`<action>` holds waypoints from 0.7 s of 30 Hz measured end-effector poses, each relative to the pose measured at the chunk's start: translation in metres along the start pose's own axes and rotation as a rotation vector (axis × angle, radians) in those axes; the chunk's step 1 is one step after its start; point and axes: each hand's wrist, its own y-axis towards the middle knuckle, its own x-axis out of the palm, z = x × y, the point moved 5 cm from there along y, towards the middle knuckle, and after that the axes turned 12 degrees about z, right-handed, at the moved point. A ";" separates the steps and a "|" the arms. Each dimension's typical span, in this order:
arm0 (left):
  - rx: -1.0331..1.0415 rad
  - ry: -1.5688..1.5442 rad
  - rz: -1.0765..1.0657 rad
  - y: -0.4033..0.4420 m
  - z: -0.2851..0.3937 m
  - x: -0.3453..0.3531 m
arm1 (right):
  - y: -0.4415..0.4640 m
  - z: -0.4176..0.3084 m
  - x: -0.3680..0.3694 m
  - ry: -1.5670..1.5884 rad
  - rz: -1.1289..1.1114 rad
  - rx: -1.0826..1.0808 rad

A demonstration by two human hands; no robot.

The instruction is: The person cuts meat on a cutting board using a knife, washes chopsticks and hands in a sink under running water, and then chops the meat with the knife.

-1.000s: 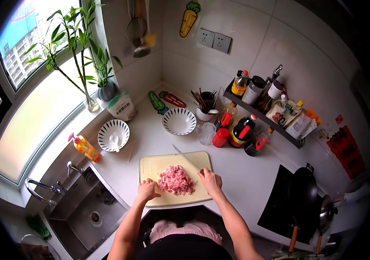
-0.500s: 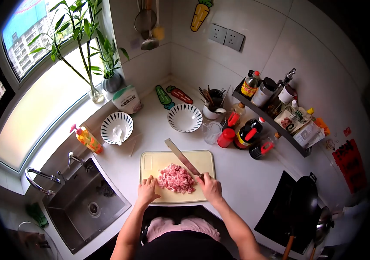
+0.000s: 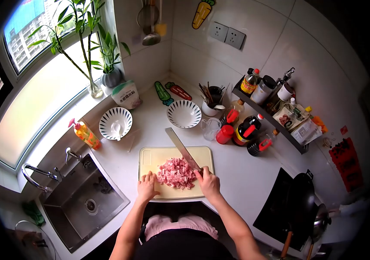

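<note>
A heap of chopped raw pink meat (image 3: 176,173) lies in the middle of a cream cutting board (image 3: 150,154). My right hand (image 3: 208,183) grips the handle of a kitchen knife (image 3: 182,148). Its long blade slants away to the upper left across the right side of the meat, with the tip past the board's far edge. Whether the cutting edge touches the meat or the board, I cannot tell. My left hand (image 3: 147,187) rests on the board's near left edge, fingers spread and thumb out, just beside the meat.
To the left are a steel sink (image 3: 115,207) and a soap bottle (image 3: 87,136). Behind the board stand a bowl with a white spoon (image 3: 115,124) and another striped bowl (image 3: 184,114). Sauce bottles (image 3: 246,131) stand back right; a black wok (image 3: 302,195) sits on the right.
The whole view has shifted slightly. The knife blade has moved a little farther away over the board, with my right hand still on it. My left hand stays in place on the board.
</note>
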 end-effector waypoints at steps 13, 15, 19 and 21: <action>0.022 -0.012 0.042 -0.002 -0.006 0.007 | -0.019 0.022 0.033 -0.084 -0.090 0.030; 0.029 -0.006 0.063 -0.002 -0.006 0.005 | -0.027 0.039 0.050 -0.083 -0.089 0.049; 0.030 -0.001 0.053 -0.002 -0.005 0.002 | -0.023 0.048 0.060 -0.209 -0.285 0.101; 0.017 -0.018 0.038 -0.001 -0.004 0.001 | -0.009 0.030 0.035 -0.124 -0.179 0.126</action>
